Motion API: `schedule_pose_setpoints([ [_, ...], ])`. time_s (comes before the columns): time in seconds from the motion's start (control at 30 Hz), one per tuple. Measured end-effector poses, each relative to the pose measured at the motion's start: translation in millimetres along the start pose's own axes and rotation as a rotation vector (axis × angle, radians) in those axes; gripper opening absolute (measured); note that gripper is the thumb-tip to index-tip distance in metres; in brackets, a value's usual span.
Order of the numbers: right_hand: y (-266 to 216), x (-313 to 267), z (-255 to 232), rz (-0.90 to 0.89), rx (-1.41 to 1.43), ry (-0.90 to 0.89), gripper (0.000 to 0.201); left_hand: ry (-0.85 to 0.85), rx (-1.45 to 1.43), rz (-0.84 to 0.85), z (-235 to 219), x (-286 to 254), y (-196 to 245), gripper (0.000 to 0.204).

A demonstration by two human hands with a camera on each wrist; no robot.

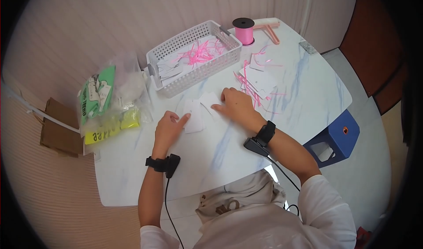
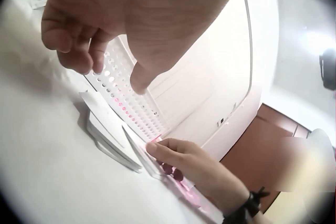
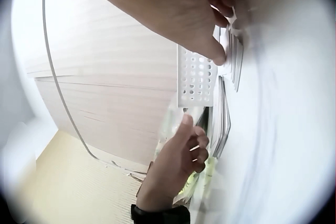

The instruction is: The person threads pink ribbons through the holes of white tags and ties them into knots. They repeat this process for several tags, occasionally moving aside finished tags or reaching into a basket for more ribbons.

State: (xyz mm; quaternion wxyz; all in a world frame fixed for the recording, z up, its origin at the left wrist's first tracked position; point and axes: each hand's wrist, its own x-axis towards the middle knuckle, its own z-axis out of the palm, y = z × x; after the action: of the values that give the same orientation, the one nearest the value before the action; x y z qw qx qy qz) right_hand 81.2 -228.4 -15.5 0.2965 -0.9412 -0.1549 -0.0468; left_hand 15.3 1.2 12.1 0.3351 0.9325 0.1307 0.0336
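Observation:
White cards [image 1: 194, 122] lie in a small stack beside my left hand [image 1: 166, 132]. Its thumb is near the stack's edge, and the left wrist view shows the fingers [image 2: 76, 61] loosely bent with nothing between them and the thumb. My right hand [image 1: 242, 108] has thumb and fingers around the right end of a second set of white cards [image 1: 209, 101]. In the left wrist view, those cards [image 2: 137, 149] stand tilted beside the stack [image 2: 109, 129]; the exact contact under the right fingers is partly hidden.
A white perforated basket [image 1: 194, 76] holds cards and pink ribbon. Behind my right hand lie ribboned cards [image 1: 260, 82]. A pink spool [image 1: 244, 32] and pink tool [image 1: 271, 31] stand at the back; plastic bags [image 1: 103, 92] are left, a blue stool [image 1: 337, 136] right.

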Motion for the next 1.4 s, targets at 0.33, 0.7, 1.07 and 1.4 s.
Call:
schedule_pose_setpoints([
  [0.33, 20, 14, -10, 0.086, 0.355, -0.066, 0.029, -0.214, -0.136, -0.006, -8, 16, -15, 0.035],
  [0.7, -15, -1, -15, -0.131, 0.905, -0.359, 0.023, -0.177, -0.631, -0.035, 1, -33, 13, 0.026],
  [1.07, -46, -29, -17, -0.199, 0.745, -0.224, 0.021, -0.245, -0.813, 0.030, 13, -57, 21, 0.027],
  [1.4, -37, -23, -18, -0.059, 0.982, -0.345, 0.015, -0.290, -0.760, 0.051, 16, -68, 26, 0.033],
])
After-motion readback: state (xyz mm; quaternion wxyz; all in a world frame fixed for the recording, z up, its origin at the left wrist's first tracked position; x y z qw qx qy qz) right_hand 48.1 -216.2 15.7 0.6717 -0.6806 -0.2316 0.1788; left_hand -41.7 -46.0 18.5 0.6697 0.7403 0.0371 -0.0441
